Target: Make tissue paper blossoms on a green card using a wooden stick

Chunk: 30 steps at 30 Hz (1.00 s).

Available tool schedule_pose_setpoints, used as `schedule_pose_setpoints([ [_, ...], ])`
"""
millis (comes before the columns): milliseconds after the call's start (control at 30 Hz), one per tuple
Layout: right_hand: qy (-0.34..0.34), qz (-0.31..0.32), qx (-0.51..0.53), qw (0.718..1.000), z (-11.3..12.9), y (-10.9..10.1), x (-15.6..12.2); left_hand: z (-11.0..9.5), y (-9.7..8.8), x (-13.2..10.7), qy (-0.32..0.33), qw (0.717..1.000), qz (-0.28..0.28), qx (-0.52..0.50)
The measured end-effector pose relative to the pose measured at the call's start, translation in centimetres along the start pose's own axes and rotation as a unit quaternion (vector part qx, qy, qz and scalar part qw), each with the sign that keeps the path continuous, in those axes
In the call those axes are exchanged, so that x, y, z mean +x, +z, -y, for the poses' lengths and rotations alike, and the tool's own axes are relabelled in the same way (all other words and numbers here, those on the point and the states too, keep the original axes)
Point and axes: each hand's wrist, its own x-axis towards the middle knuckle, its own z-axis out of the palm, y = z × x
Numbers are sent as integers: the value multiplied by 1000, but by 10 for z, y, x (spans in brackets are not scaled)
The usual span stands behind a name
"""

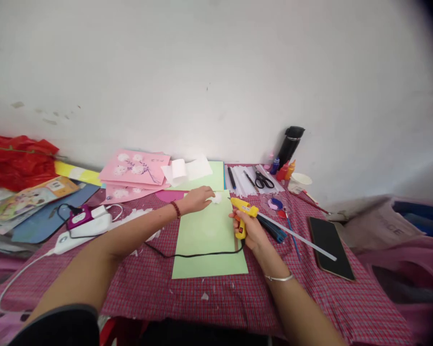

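Observation:
My right hand (251, 229) is wrapped round the handle of a yellow hot glue gun (242, 206). A long white glue stick (299, 237) juts from the back of the gun, and its black cord (202, 254) crosses the paper. The nozzle points up and left. My left hand (198, 199) reaches over a light green sheet of paper (205, 235), its fingers bent together at the edge of a small white paper piece (217, 197) near the sheet's top. The fingertips partly cover that piece, so the exact grip is hard to see.
Pink cards with white flowers (137, 168) and a white paper roll (179, 169) lie behind. To the right are scissors (263, 180), paint bottles (283, 170), a black flask (290, 146) and a phone (330, 247). A white power strip (82, 233) lies left.

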Motion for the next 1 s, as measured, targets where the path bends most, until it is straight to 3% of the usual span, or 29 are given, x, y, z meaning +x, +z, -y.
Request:
schedule_pose_setpoints([
  [100,14,4,-24,1000,-4,0,2,13,29,17,125,992,16,25],
  [167,18,8,-48,999,-6,0,2,17,41,22,156,987,16,38],
  [267,21,12,-79,997,-7,-1,4,24,48,29,140,990,1,20],
  [467,38,14,-177,983,-9,0,3,41,60,46,46,976,8,-214],
  [667,79,-1,-355,932,-8,3,8,53,72,60,25,948,22,-317],
  [767,-3,1,-511,859,-5,5,13,54,74,59,18,936,22,-351],
  [867,-127,48,-677,724,1,11,16,54,76,57,11,927,16,-374],
  [933,-137,85,-746,646,5,15,16,54,76,55,8,923,13,-386],
  [1000,-124,108,-781,603,9,16,14,55,73,52,14,922,16,-387],
])
